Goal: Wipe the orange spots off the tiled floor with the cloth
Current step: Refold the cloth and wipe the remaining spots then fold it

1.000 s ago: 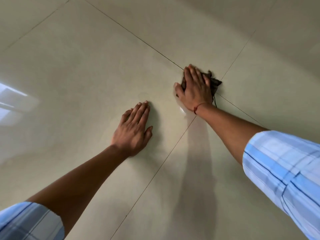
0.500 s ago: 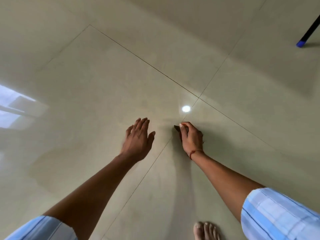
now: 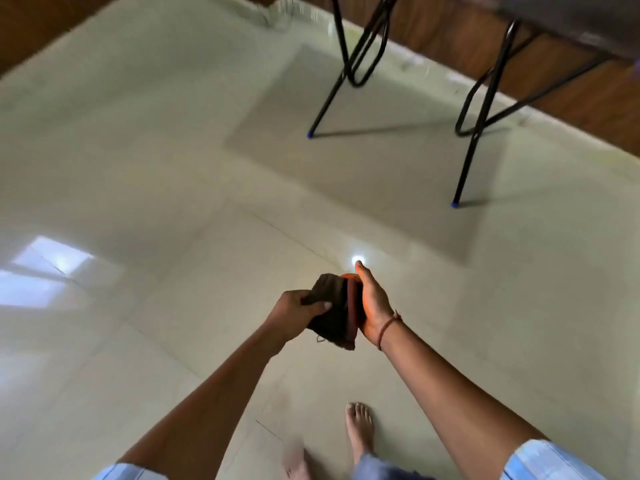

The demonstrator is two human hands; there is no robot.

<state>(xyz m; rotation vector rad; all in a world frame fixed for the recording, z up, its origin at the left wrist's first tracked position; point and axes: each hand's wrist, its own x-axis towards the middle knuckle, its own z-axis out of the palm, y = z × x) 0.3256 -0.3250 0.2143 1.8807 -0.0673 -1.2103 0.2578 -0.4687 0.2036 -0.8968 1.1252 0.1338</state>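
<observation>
Cloth (image 3: 332, 311): dark, folded, held in the air above the tiled floor (image 3: 173, 168). Left hand (image 3: 294, 315): fingers curled, gripping its left edge. Right hand (image 3: 374, 303): palm against its right side, thumb straight; fingers hidden from me, I cannot tell

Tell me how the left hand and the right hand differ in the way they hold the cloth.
The left hand pinches the left edge of the cloth, thumb curled over it; the right hand lays its palm against the right side, thumb straight, fingers hidden behind. The right wrist wears a red thread; the left wrist is bare. Both hold the same dark cloth above the floor.
</observation>
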